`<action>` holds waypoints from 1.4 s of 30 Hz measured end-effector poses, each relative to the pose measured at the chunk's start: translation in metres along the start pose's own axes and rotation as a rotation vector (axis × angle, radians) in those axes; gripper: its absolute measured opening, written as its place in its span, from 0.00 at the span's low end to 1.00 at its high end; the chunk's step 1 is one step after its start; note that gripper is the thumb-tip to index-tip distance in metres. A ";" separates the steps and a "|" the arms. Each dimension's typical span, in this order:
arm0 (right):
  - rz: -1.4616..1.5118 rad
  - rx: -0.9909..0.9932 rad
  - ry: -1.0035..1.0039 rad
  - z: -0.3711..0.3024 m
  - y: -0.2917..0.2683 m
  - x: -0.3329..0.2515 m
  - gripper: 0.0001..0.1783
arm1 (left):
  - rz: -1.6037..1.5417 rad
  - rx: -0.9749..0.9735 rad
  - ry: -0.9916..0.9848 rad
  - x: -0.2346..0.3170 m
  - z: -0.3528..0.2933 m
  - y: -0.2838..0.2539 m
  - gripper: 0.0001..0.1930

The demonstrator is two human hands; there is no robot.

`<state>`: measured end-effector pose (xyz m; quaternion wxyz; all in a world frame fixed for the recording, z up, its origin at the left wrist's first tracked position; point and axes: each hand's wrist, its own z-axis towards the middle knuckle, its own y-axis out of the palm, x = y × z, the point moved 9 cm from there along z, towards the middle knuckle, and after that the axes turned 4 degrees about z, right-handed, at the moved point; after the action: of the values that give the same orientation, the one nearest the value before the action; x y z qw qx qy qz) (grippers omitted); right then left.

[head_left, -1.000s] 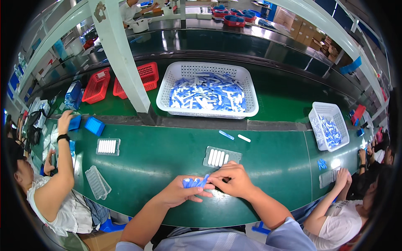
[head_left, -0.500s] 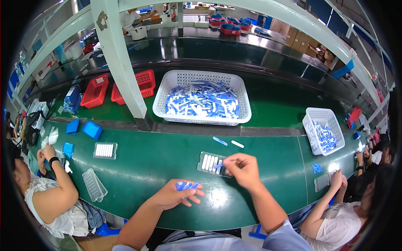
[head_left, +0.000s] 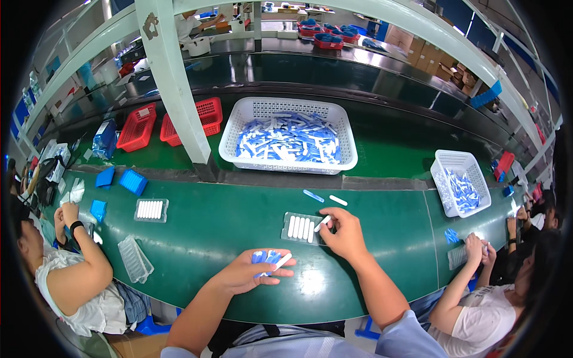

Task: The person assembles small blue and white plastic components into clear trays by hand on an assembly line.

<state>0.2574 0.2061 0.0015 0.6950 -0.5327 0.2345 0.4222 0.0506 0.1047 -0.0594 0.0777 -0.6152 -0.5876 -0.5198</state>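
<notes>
My right hand (head_left: 345,235) pinches a slim white plastic piece (head_left: 323,223) with rounded ends, tilted over the right end of a clear plastic tray (head_left: 285,225). Several white pieces (head_left: 302,228) lie side by side in that tray. My left hand (head_left: 240,275), palm up and closer to me, holds a bunch of blue-and-white pieces (head_left: 260,258) under its thumb. One white piece (head_left: 283,261) pokes out of the bunch toward the right. Beyond the tray, a blue piece (head_left: 313,196) and a white piece (head_left: 338,200) lie loose on the green table (head_left: 370,274).
A large white basket (head_left: 230,134) full of blue and white pieces stands behind, a smaller one (head_left: 444,191) at right. To the left are a filled tray (head_left: 138,218), stacked empty trays (head_left: 134,259) and red baskets (head_left: 136,143). A white post (head_left: 173,89) rises there. People work on both sides.
The piece in my right hand showed blue over the tray; now a white one shows at the tray's right end. A white piece now sticks out of my left hand's bunch.
</notes>
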 end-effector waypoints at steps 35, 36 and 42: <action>0.143 -0.039 0.158 0.012 -0.005 0.027 0.08 | 0.073 0.075 -0.009 -0.004 0.001 -0.007 0.17; 0.288 -0.138 0.193 0.011 0.001 0.035 0.09 | 0.051 0.077 0.010 -0.003 0.001 -0.007 0.17; 0.231 -0.331 0.144 0.007 0.018 0.013 0.17 | -0.007 0.095 0.005 -0.003 0.000 -0.007 0.17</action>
<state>0.2483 0.2184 -0.0159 0.5265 -0.6377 0.2706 0.4928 0.0456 0.1054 -0.0654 0.1064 -0.6073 -0.6136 -0.4934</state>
